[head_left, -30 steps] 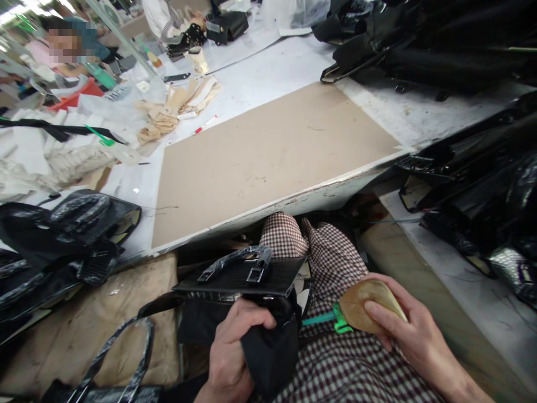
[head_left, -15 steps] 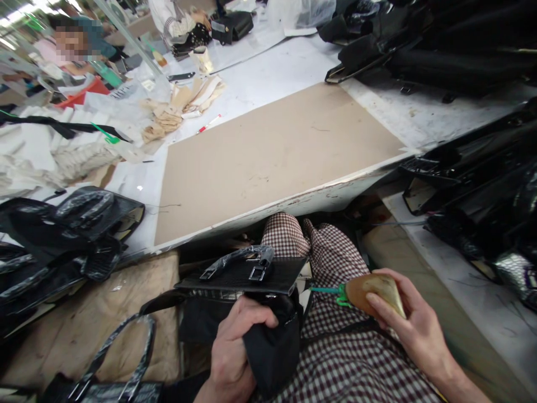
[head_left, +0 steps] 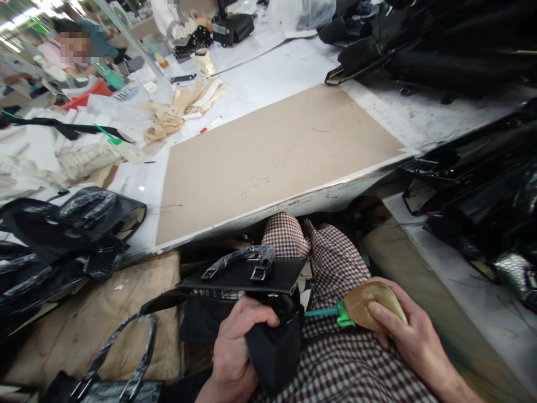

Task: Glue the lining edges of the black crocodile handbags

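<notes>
A black handbag (head_left: 247, 275) with a plastic-wrapped handle rests on my lap over checked cloth. My left hand (head_left: 237, 341) is closed on the bag's black fabric lining (head_left: 274, 350), which hangs out below the stiff panel. In my right hand (head_left: 413, 324) is a squeeze bottle of amber glue (head_left: 369, 305), lying nearly level. Its green collar and thin teal nozzle point left, and the nozzle's tip reaches the edge of the black lining. Whether the tip touches the bag I cannot tell.
Ahead is a white table with a brown board (head_left: 268, 162). Black bags (head_left: 92, 224) lie at the left, with another bag (head_left: 113, 386) below them. More black bags (head_left: 453, 50) are piled at the right. Beige strips (head_left: 184, 109) and a red-white pen (head_left: 211, 125) lie beyond. Other people sit far left.
My right hand has lowered the glue bottle a little, so its nozzle sits lower along the bag's edge. My left hand keeps its grip on the lining.
</notes>
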A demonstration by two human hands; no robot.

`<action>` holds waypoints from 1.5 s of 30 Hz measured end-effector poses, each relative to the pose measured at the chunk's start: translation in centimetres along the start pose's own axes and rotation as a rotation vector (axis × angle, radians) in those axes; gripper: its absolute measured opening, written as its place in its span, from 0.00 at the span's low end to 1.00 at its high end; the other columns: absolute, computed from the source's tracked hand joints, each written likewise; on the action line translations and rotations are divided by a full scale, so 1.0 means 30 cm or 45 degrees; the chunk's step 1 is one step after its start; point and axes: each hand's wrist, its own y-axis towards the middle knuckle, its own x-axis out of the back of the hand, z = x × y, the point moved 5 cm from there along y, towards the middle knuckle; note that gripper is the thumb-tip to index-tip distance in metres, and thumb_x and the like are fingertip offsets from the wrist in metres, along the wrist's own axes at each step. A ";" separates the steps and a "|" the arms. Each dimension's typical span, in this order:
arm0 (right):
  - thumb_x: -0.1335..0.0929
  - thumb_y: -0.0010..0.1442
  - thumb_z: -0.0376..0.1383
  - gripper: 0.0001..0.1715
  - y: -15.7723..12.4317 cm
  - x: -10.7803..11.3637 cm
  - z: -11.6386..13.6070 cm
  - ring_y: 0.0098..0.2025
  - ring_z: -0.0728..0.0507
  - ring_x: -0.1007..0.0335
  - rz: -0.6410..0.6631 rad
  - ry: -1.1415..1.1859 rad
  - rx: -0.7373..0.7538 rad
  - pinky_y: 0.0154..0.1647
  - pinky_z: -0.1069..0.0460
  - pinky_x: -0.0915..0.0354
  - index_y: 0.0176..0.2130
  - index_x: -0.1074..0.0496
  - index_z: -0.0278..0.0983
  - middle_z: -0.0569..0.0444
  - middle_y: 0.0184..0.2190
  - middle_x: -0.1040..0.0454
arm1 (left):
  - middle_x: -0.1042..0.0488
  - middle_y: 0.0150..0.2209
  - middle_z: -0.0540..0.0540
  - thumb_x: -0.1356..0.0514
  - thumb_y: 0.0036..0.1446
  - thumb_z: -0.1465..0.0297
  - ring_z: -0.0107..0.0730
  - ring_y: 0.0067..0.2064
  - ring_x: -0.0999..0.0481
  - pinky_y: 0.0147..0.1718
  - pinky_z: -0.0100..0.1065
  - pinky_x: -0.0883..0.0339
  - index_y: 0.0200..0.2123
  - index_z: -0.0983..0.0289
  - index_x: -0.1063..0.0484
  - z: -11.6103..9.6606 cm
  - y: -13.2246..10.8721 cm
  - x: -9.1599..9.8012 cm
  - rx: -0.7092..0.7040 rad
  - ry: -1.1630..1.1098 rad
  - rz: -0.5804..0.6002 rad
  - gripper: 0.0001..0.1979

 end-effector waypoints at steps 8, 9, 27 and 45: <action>0.26 0.54 0.51 0.32 0.058 0.055 -0.059 0.23 0.45 0.31 -0.164 -0.199 0.209 0.22 0.51 0.29 0.52 0.33 0.39 0.50 0.40 0.25 | 0.26 0.33 0.54 0.39 0.60 0.75 0.34 0.37 0.26 0.35 0.31 0.33 0.38 0.62 0.25 -0.021 0.013 0.011 -0.065 0.108 -0.030 0.04; 0.26 0.54 0.51 0.32 0.056 0.061 -0.064 0.25 0.44 0.30 -0.173 -0.218 0.243 0.23 0.51 0.28 0.52 0.33 0.39 0.50 0.42 0.25 | 0.26 0.33 0.54 0.39 0.61 0.76 0.34 0.36 0.26 0.35 0.31 0.33 0.37 0.62 0.25 -0.022 0.014 0.012 -0.068 0.120 -0.033 0.04; 0.31 0.57 0.50 0.25 0.010 0.030 -0.020 0.18 0.52 0.51 0.082 1.239 -0.267 0.11 0.58 0.44 0.45 0.21 0.35 0.46 0.31 0.27 | 0.38 0.62 0.58 0.44 0.59 0.78 0.42 0.59 0.33 0.53 0.39 0.33 0.38 0.61 0.24 -0.033 0.169 0.126 0.013 0.704 -0.252 0.10; 0.36 0.60 0.54 0.26 -0.094 0.050 0.287 0.46 0.38 0.23 -0.097 1.611 0.182 0.43 0.48 0.24 0.41 0.20 0.39 0.44 0.45 0.21 | 0.22 0.27 0.54 0.47 0.66 0.78 0.24 0.25 0.23 0.25 0.24 0.26 0.33 0.68 0.30 -0.273 0.309 0.227 0.526 -0.838 -0.692 0.09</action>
